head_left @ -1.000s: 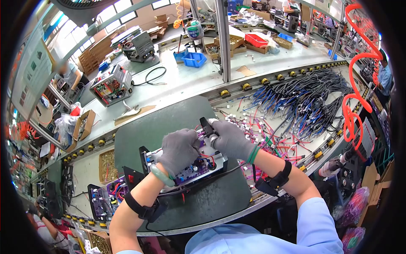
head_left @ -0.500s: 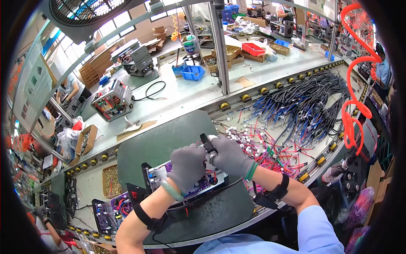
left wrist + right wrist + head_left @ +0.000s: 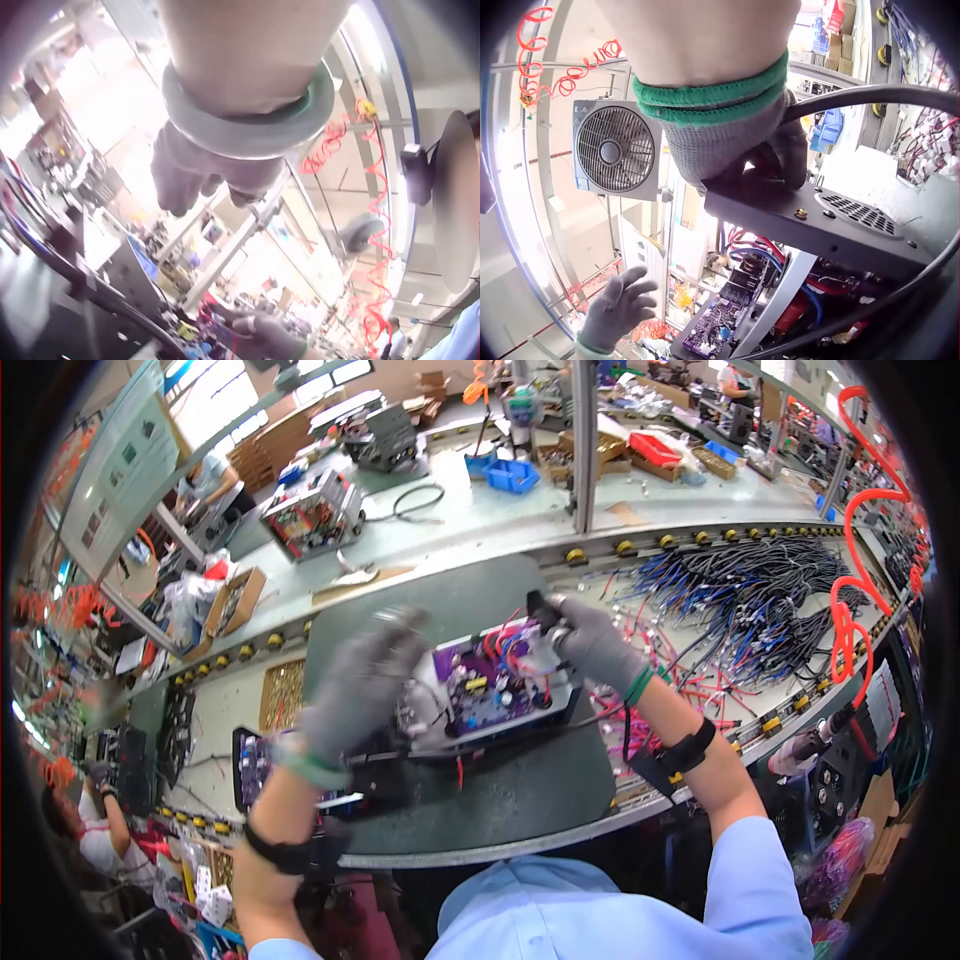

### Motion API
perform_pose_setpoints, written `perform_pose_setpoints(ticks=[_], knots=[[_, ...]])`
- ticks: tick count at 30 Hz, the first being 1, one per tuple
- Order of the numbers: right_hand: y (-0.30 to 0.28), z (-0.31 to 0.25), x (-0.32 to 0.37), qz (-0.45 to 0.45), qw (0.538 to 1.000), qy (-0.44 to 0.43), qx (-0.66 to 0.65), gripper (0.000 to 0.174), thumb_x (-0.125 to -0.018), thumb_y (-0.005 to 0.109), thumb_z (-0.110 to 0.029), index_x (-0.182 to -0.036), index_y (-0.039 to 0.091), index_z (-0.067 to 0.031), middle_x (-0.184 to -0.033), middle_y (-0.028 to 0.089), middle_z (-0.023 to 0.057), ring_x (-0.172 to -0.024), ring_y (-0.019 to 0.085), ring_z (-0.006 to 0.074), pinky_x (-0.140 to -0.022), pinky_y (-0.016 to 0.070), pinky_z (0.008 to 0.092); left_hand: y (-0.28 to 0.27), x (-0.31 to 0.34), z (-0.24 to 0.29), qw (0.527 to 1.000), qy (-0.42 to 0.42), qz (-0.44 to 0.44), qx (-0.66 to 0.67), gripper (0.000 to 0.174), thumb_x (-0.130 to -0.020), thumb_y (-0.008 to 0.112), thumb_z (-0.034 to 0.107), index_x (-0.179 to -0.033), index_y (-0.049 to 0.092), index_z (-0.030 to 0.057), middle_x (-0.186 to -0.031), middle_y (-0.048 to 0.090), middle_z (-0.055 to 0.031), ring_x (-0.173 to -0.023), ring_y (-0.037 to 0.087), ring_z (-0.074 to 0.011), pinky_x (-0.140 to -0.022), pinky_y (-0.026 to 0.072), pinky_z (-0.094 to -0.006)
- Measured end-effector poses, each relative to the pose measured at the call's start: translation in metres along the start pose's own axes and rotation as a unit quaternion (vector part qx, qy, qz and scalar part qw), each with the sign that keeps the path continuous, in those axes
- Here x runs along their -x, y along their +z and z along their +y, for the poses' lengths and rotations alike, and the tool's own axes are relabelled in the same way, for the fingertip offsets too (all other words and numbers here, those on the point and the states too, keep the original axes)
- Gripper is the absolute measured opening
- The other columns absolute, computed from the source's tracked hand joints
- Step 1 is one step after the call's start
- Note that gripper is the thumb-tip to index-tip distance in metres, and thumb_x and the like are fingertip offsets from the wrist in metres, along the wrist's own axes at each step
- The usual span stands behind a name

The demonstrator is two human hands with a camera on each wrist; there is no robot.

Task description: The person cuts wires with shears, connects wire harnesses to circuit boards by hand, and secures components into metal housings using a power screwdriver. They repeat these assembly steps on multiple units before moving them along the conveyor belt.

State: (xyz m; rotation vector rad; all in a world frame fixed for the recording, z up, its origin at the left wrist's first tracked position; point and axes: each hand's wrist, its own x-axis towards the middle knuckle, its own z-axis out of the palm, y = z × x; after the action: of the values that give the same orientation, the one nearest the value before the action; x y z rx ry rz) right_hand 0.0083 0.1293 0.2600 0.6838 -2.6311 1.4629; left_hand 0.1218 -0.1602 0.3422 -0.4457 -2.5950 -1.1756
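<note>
A metal-framed unit with a purple circuit board (image 3: 490,695) and red and blue wires lies on the dark green mat (image 3: 520,810). My gloved right hand (image 3: 600,648) is at its far right corner; the right wrist view shows this hand (image 3: 724,154) gripping the edge of a black vented panel (image 3: 787,214). Blurred by motion, my gloved left hand (image 3: 365,685) is over the unit's left side. In the right wrist view the left hand (image 3: 619,311) has its fingers spread and holds nothing. A black cable (image 3: 470,742) runs along the unit's near side.
Dark cables (image 3: 750,595) and red wires with white connectors lie on the right. Left of the mat are a box of small brass-coloured parts (image 3: 283,695) and another circuit board unit (image 3: 250,765). An opened device (image 3: 315,515) and blue bin (image 3: 511,476) stand beyond the rollers.
My left hand has come away from my right hand, moving left, and its fingers have spread. The circuit board is more exposed. My right hand remains at the unit's right end.
</note>
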Motion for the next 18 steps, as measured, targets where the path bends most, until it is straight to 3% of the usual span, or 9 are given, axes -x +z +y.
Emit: perform_pose_setpoints(ticks=[1,3,7,10,12,13,15,17,18], knots=[[0.004,0.008,-0.002,0.006,1.0,-0.001,-0.013,0.027,-0.09,0.06,-0.017,-0.112,0.066,-0.0016,-0.092,0.068,0.0202,-0.083,0.069,0.0317,-0.076,0.0533,0.0397,-0.035,0.024,0.025,0.992,-0.105,0.03,0.059,0.035,-0.104,0.056,0.012,-0.138,0.057,0.0012,-0.119,0.064,-0.0066,-0.103,0.062,-0.0132,-0.089,0.0507,-0.0264],[0.009,0.016,-0.005,0.006,0.999,-0.019,-0.041,0.028,-0.09,0.061,-0.018,-0.113,0.066,-0.0018,-0.091,0.069,0.0198,-0.083,0.069,0.0293,-0.076,0.0533,0.0387,-0.087,0.077,0.022,0.981,-0.061,0.175,-0.055,0.037,-0.103,0.053,0.007,-0.139,0.055,-0.0002,-0.12,0.064,-0.0067,-0.108,0.06,-0.0134,-0.097,0.0479,-0.0274],[-0.003,-0.02,0.012,0.093,0.973,-0.077,0.197,0.037,-0.083,0.068,-0.011,-0.119,0.063,-0.0033,-0.103,0.068,0.0195,-0.091,0.068,0.0367,-0.081,0.0551,0.0411,-0.192,0.238,-0.101,0.91,-0.14,0.268,-0.283,0.033,-0.098,0.055,-0.001,-0.131,0.059,-0.001,-0.117,0.07,-0.0126,-0.104,0.067,-0.0175,-0.094,0.0522,-0.0318],[0.008,-0.052,0.038,0.153,0.917,-0.317,0.187,0.044,-0.079,0.072,-0.012,-0.12,0.062,-0.0032,-0.11,0.066,0.0194,-0.091,0.067,0.0392,-0.08,0.056,0.0436,-0.163,0.322,-0.136,0.812,-0.534,0.109,-0.208,0.056,-0.078,0.062,0.0,-0.133,0.06,0.0036,-0.107,0.071,-0.0165,-0.097,0.068,-0.0265,-0.084,0.0537,-0.0398],[0.029,-0.069,0.064,0.02,0.919,-0.344,0.191,0.051,-0.073,0.076,-0.015,-0.122,0.063,-0.0073,-0.117,0.065,0.0157,-0.106,0.064,0.0348,-0.098,0.0485,0.0486,-0.112,0.365,-0.195,0.881,-0.454,0.134,-0.025,0.066,-0.073,0.076,0.008,-0.136,0.056,0.0012,-0.116,0.068,-0.014,-0.101,0.065,-0.0246,-0.089,0.0533,-0.0368],[0.042,-0.069,0.074,-0.021,0.903,-0.361,0.231,0.055,-0.071,0.078,-0.017,-0.123,0.063,-0.0095,-0.12,0.065,0.0139,-0.113,0.062,0.0332,-0.107,0.0432,0.0509,-0.092,0.322,-0.149,0.887,-0.458,0.056,-0.008,0.07,-0.071,0.086,0.014,-0.133,0.057,0.0008,-0.119,0.067,-0.0126,-0.105,0.064,-0.0228,-0.092,0.0532,-0.0373],[0.067,-0.06,0.085,-0.029,0.876,-0.361,0.318,0.062,-0.067,0.08,-0.021,-0.126,0.064,-0.0145,-0.128,0.062,0.0076,-0.128,0.053,0.0288,-0.118,0.028,0.0542,-0.057,0.342,-0.247,0.932,-0.32,0.158,-0.06,0.093,-0.082,0.079,0.011,-0.16,0.027,0.0122,-0.127,0.062,-0.0135,-0.099,0.061,-0.0178,-0.088,0.0523,-0.0328],[0.073,-0.047,0.076,-0.018,0.852,-0.379,0.361,0.067,-0.064,0.082,-0.025,-0.127,0.063,-0.0155,-0.133,0.059,0.0031,-0.133,0.047,0.0277,-0.12,0.0238,0.0546,-0.049,0.362,-0.316,0.909,-0.364,0.137,-0.152,0.056,-0.076,0.085,0.011,-0.126,0.06,0.0029,-0.116,0.067,-0.008,-0.101,0.064,-0.0182,-0.091,0.0557,-0.0348],[0.073,-0.048,0.071,-0.011,0.851,-0.376,0.367,0.067,-0.064,0.082,-0.024,-0.128,0.063,-0.0158,-0.134,0.059,0.0027,-0.133,0.047,0.0284,-0.119,0.0246,0.0542,-0.053,0.31,-0.204,0.85,-0.366,0.313,0.214,0.049,-0.078,0.081,0.006,-0.123,0.062,0.0037,-0.115,0.069,-0.0065,-0.097,0.066,-0.0148,-0.084,0.0573,-0.0318]])
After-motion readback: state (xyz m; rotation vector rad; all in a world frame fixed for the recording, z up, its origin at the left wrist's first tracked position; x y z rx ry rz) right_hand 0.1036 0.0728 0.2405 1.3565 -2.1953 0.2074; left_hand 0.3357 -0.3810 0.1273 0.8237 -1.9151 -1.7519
